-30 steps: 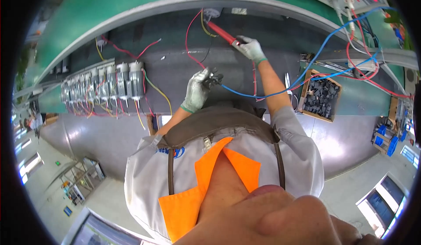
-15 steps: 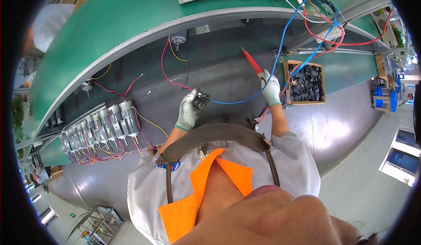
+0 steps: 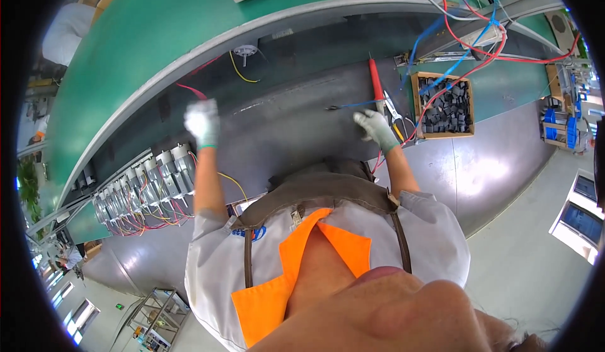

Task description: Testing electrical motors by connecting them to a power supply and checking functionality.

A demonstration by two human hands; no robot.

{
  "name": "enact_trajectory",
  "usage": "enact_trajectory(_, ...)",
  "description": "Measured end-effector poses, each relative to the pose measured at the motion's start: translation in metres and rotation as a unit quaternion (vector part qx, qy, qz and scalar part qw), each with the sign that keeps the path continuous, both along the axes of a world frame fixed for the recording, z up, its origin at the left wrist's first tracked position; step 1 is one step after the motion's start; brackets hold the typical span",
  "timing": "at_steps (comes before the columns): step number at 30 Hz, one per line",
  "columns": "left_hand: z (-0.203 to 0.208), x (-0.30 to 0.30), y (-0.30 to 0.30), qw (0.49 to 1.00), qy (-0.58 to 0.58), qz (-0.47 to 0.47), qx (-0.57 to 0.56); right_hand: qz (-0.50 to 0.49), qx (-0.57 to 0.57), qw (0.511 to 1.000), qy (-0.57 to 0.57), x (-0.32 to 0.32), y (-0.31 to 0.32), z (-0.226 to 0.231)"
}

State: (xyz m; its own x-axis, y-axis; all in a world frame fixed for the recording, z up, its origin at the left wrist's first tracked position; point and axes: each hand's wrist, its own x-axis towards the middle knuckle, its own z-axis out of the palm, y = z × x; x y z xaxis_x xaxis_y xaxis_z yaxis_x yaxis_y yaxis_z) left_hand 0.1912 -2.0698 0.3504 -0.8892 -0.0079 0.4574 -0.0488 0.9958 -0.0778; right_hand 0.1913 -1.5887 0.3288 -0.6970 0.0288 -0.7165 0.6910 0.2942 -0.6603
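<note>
1. Head view: left hand (image 3: 201,123) blurred beside a red wire (image 3: 195,92); whether its fingers grip it, I cannot tell.
2. Right hand (image 3: 376,130), fingers loosely curled, just below the red test probe (image 3: 376,81) lying on the dark worktop (image 3: 283,128).

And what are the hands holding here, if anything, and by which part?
Left hand: blurred, at the near end of a red wire; whether it grips cannot be told. Right hand: seems empty, just below the red probe.
</note>
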Motion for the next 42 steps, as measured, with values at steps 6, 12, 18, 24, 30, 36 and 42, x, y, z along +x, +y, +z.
enact_trajectory(6, 0.034, 0.032, -0.156, 0.911, 0.048, 0.408, -0.046, 0.215, 0.196, 0.869, 0.401, -0.127, -0.034, -0.005)
enact_trajectory(12, -0.082, 0.038, -0.044, 0.712, 0.064, 0.135, 0.686, 0.087, 0.382, 0.675, 0.625, -0.335, -0.016, -0.152)
enact_trajectory(18, -0.053, 0.052, 0.087, 0.766, -0.146, 0.122, 0.615, 0.082, 0.345, 0.802, 0.48, -0.341, -0.052, -0.206)
enact_trajectory(24, -0.065, 0.005, 0.118, 0.754, -0.127, 0.059, 0.641, -0.034, 0.205, 0.952, 0.223, -0.174, -0.135, -0.077)
enact_trajectory(30, -0.072, -0.047, 0.207, 0.719, -0.18, -0.127, 0.659, 0.066, 0.06, 0.978, 0.188, 0.039, -0.097, -0.043)
enact_trajectory(36, -0.103, -0.02, 0.225, 0.88, -0.121, -0.044, 0.458, 0.362, -0.031, 0.928, 0.084, 0.079, -0.041, 0.015)
enact_trajectory(42, -0.08, 0.002, 0.217, 0.52, -0.152, -0.006, 0.84, -0.022, 0.048, 0.994, 0.1, 0.081, 0.128, 0.023)
